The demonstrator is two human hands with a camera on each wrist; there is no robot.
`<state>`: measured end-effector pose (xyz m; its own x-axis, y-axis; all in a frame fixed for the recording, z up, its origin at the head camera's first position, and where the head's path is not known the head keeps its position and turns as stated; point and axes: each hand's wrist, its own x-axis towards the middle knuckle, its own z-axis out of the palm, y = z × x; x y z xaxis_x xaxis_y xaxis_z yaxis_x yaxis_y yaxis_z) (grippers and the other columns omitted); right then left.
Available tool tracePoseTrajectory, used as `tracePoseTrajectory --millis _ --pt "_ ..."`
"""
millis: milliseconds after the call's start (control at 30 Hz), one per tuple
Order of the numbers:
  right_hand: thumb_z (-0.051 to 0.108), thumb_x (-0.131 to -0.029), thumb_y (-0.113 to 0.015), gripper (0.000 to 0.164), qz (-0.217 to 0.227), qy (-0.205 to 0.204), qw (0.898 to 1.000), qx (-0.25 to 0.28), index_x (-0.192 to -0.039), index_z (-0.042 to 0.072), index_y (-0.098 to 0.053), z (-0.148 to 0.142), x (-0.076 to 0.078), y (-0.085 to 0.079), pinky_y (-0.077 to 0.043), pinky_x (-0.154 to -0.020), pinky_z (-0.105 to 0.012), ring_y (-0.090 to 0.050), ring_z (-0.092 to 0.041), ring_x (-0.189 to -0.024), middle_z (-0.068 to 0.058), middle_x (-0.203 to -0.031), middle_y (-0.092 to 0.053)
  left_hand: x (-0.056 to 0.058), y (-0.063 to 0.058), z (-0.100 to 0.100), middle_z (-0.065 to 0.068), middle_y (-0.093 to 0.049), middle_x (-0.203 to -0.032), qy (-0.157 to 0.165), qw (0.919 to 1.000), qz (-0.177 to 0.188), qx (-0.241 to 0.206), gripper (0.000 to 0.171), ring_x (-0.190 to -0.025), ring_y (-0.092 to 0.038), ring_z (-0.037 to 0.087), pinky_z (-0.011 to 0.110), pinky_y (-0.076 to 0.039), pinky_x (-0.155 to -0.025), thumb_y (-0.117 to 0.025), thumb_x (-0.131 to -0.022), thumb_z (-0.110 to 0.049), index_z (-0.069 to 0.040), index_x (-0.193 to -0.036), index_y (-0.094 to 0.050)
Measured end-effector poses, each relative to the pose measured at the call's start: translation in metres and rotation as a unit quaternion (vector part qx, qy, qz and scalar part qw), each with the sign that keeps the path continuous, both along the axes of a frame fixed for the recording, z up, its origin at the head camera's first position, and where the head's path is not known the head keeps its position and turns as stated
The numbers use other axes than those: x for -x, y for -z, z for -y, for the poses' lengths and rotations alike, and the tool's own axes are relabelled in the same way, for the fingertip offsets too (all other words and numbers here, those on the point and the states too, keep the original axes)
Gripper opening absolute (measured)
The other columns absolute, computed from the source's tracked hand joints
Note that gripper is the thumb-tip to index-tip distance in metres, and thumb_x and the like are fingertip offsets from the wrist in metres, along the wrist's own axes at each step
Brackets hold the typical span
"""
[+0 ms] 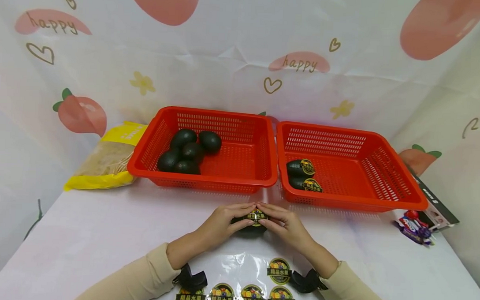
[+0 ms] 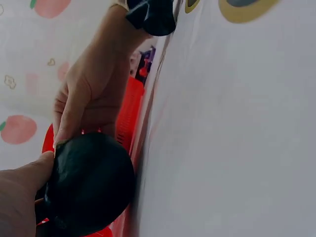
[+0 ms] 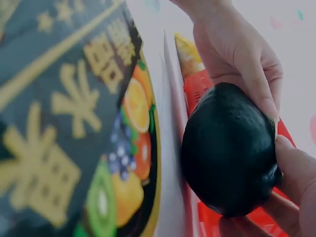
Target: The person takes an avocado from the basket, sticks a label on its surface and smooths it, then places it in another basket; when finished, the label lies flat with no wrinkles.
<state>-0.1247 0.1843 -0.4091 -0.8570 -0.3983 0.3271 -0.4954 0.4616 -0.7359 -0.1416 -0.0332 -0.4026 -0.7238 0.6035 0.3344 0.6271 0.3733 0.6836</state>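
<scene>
A dark avocado (image 1: pixel 251 231) sits low over the white table, a round black-and-gold fruit sticker (image 1: pixel 256 216) on its top. My left hand (image 1: pixel 223 220) holds it from the left, thumb on the near side and fingers over the far side. From the right, my right hand (image 1: pixel 285 222) holds the same avocado in a mirrored way, and the fingertips of both hands meet around the sticker. In the left wrist view the avocado (image 2: pixel 91 185) hides part of the fingers. The right wrist view shows its dark side (image 3: pixel 229 150) between both hands.
A clear sheet of round stickers (image 1: pixel 235 273) lies in front. Behind stand a red basket (image 1: pixel 239 181) with several plain avocados (image 1: pixel 192 152) and another red basket (image 1: pixel 357 202) with two stickered avocados (image 1: pixel 300 168). A yellow bag (image 1: pixel 108 156) is at left, wrapped sweets (image 1: pixel 416 229) at right.
</scene>
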Motion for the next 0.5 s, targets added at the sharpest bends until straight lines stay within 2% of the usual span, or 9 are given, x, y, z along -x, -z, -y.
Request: tracePoseTrajectory --millis 133,200,233,300,333,400,467,500 --pt "0.014 -0.086 -0.066 0.044 0.008 -0.001 0.999 -0.042 -0.127 0.002 -0.056 -0.006 -0.003 -0.012 -0.047 -0.097 -0.03 -0.054 -0.03 -0.12 -0.016 -0.132 -0.054 -0.001 -0.001 0.002 0.009 -0.055 -0.132 0.001 0.9998 -0.012 0.017 0.045 -0.122 -0.053 0.021 0.038 -0.046 -0.098 -0.062 -0.088 -0.025 -0.006 -0.128 -0.056" --pt "0.016 -0.087 -0.065 0.048 0.044 0.004 0.998 -0.037 -0.131 0.0 -0.052 -0.016 -0.006 -0.021 -0.049 -0.095 -0.035 -0.056 -0.031 -0.118 -0.017 -0.132 -0.054 -0.001 -0.003 0.002 0.008 -0.057 -0.132 -0.001 0.9994 -0.021 0.027 0.045 -0.122 -0.054 0.021 0.039 -0.046 -0.098 -0.063 -0.088 -0.026 -0.007 -0.128 -0.057" --pt "0.016 -0.087 -0.064 0.049 0.072 0.014 0.997 -0.022 -0.131 -0.001 -0.051 -0.023 -0.007 -0.025 -0.05 -0.093 -0.034 -0.058 -0.028 -0.115 -0.018 -0.13 -0.056 -0.001 -0.004 0.003 0.007 -0.057 -0.131 -0.003 0.9992 -0.027 0.031 0.046 -0.121 -0.055 0.021 0.039 -0.046 -0.098 -0.064 -0.087 -0.027 -0.008 -0.129 -0.056" --pt "0.014 -0.089 -0.062 0.045 0.14 0.033 0.989 0.047 -0.128 -0.005 -0.052 -0.042 -0.01 -0.031 -0.052 -0.089 -0.028 -0.062 -0.021 -0.109 -0.016 -0.124 -0.06 -0.001 -0.005 0.003 0.006 -0.057 -0.131 -0.003 0.9988 -0.027 0.04 0.049 -0.121 -0.054 0.02 0.039 -0.045 -0.099 -0.064 -0.088 -0.028 -0.01 -0.132 -0.053" --pt "0.012 -0.09 -0.06 0.039 0.173 0.037 0.979 0.098 -0.126 -0.005 -0.054 -0.052 -0.012 -0.033 -0.052 -0.087 -0.025 -0.064 -0.018 -0.105 -0.015 -0.12 -0.063 -0.001 -0.006 0.003 0.006 -0.057 -0.132 -0.002 0.9985 -0.028 0.047 0.052 -0.121 -0.054 0.02 0.039 -0.045 -0.1 -0.064 -0.088 -0.028 -0.011 -0.135 -0.05" --pt "0.007 -0.094 -0.053 0.026 0.228 0.046 0.948 0.216 -0.116 -0.001 -0.062 -0.074 -0.016 -0.034 -0.052 -0.084 -0.021 -0.066 -0.012 -0.099 -0.009 -0.11 -0.069 -0.002 -0.008 0.003 0.006 -0.054 -0.133 0.002 0.9974 -0.031 0.066 0.058 -0.123 -0.052 0.021 0.04 -0.044 -0.101 -0.062 -0.089 -0.029 -0.014 -0.141 -0.041" --pt "0.003 -0.097 -0.045 0.023 0.262 0.037 0.898 0.352 -0.106 0.001 -0.066 -0.095 -0.02 -0.031 -0.053 -0.084 -0.023 -0.068 -0.013 -0.095 -0.006 -0.102 -0.071 -0.001 -0.008 0.002 0.006 -0.051 -0.135 0.01 0.9946 -0.041 0.095 0.059 -0.124 -0.05 0.021 0.04 -0.043 -0.103 -0.059 -0.091 -0.03 -0.016 -0.144 -0.036" --pt "0.003 -0.098 -0.042 0.026 0.275 0.034 0.866 0.416 -0.102 0.002 -0.067 -0.105 -0.021 -0.03 -0.054 -0.083 -0.025 -0.069 -0.015 -0.093 -0.005 -0.1 -0.072 -0.001 -0.008 0.002 0.006 -0.051 -0.135 0.012 0.9928 -0.048 0.109 0.059 -0.124 -0.05 0.021 0.04 -0.043 -0.103 -0.058 -0.092 -0.031 -0.016 -0.144 -0.036"
